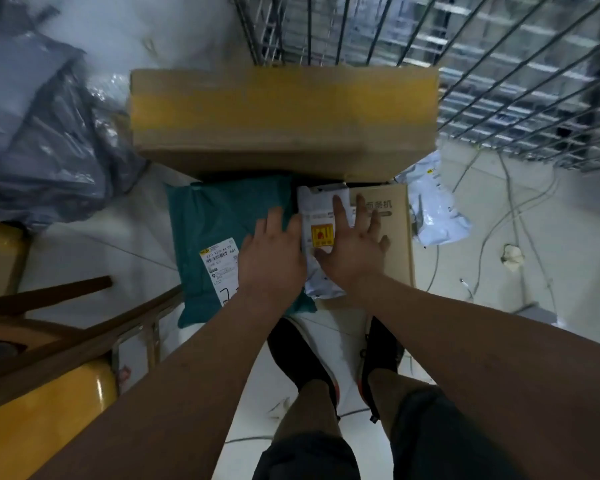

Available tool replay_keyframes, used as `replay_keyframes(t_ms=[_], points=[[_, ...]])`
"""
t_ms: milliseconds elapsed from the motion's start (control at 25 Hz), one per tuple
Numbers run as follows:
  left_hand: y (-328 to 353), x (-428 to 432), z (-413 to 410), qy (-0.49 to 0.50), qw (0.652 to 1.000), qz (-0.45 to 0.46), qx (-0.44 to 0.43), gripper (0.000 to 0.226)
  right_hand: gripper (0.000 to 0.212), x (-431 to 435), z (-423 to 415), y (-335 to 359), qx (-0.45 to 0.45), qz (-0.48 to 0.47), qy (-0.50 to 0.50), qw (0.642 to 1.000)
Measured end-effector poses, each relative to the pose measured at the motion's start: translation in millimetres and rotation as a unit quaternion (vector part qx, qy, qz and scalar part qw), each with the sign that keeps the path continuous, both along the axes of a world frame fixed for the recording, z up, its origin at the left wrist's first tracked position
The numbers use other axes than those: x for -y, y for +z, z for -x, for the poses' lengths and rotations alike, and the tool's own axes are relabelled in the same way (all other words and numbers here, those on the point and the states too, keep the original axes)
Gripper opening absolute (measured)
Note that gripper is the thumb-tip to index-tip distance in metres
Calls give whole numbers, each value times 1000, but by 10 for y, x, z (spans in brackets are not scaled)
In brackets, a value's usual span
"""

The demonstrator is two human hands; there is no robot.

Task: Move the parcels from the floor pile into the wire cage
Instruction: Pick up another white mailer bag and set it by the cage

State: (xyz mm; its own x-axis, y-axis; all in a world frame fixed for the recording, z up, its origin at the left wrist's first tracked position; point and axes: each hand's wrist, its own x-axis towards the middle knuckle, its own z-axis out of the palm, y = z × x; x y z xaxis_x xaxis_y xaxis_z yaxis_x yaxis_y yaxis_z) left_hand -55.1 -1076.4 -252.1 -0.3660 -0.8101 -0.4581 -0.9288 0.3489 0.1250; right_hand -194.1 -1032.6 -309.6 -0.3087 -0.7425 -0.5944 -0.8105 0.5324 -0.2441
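Observation:
A large cardboard box with a yellow tape band [284, 119] sits at the foot of the wire cage [499, 74]. In front of it on the floor lie a teal mailer bag with a white label [219, 237], a small white parcel with a yellow sticker [317, 220] and a flat printed carton [397, 237]. My left hand [272, 254] is spread over the teal bag's right edge, fingers apart. My right hand [355, 244] is spread over the white parcel and the carton. Neither hand grips anything.
Grey plastic bags [49, 133] are heaped at the left. A grey-white mailer [433, 206] lies right of the carton. Loose cables [510, 216] trail over the floor at right. A wooden chair frame [70, 327] and a yellow surface [42, 420] crowd the lower left. My feet [326, 358] stand just behind the parcels.

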Motion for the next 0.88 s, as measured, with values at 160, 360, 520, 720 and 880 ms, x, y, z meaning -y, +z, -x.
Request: replay_keyframes(t_ms=[160,360,520,720,880], points=[[901,150,237,-3,1000,2,-3,59,97,128,203,1047,13,29,23,999],[1982,281,508,-47,998,-40,27,42,76,275,364,2350,21,38,79,996],[2797,294,678,-74,997,-28,16,30,63,285,583,3184,4,74,110,991],[3599,217,844,-112,994,-3,-18,33,73,110,859,4042,13,65,99,993],[4250,74,1085,-159,987,-18,-33,26,78,-30,1070,4727,12,53,61,997]])
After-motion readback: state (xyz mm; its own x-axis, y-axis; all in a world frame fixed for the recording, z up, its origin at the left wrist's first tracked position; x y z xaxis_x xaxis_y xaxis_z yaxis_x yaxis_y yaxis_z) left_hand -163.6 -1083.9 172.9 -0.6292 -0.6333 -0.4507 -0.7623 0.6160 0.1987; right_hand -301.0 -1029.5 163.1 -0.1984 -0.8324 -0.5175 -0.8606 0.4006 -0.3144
